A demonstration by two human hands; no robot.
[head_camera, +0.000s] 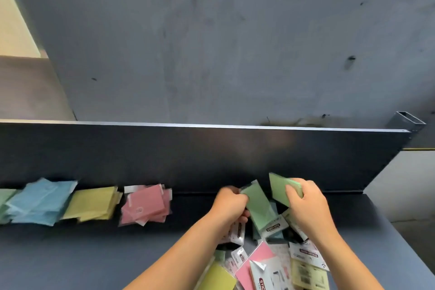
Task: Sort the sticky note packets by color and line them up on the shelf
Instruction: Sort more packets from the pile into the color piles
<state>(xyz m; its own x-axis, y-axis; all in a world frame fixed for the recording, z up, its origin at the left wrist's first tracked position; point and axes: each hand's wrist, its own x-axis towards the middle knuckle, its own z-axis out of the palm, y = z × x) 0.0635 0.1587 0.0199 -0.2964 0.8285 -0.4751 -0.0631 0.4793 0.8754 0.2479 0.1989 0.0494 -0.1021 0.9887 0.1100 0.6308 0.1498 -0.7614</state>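
Each hand grips a pale green sticky note packet, the left hand [231,205] its tilted one [257,202] and the right hand [306,202] another [279,187], above the unsorted heap [270,259], with the sorted green pile [4,198] far left along the dark shelf [70,254], nearer the left hand

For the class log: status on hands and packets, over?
Left hand and right hand each grip a green packet. Unsorted pile below. Nothing blocking.

Sorted stacks [94,203] left of pile [270,263]
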